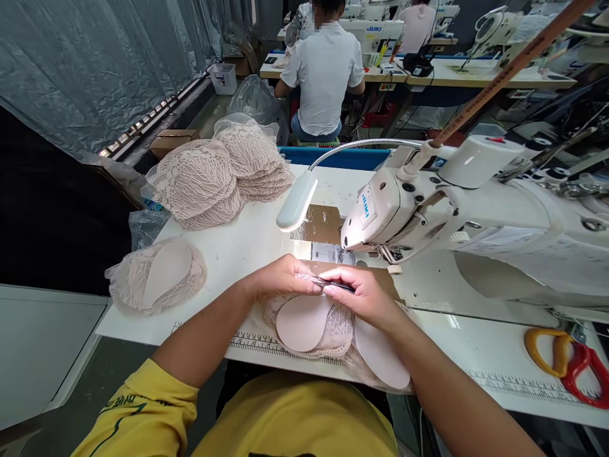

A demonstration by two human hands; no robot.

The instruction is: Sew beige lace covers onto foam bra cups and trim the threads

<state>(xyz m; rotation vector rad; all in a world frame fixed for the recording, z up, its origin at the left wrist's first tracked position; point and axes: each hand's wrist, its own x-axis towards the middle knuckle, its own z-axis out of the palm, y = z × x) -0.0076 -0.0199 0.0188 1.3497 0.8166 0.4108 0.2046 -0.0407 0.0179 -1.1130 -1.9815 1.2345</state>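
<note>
My left hand [280, 279] is closed, pinching the edge of a pale pink lace bra piece with smooth cup pads. One pad [302, 324] lies on the lace below my hands, and a second pad [380, 355] is under my right forearm near the table's front edge. My right hand [364, 293] is closed on slim dark thread snips [340, 286], whose tip meets the lace at my left fingertips. Fingers hide much of the snips. Both hands are just in front of the sewing machine's needle area [349, 254].
Stacked lace pieces [200, 178] stand at the back left; another lace piece with a pad [166, 273] lies nearer. A white lamp [297, 200] hangs beside the sewing machine head [380, 206]. Scissors [566, 362] lie at right. A person [326, 76] sits ahead.
</note>
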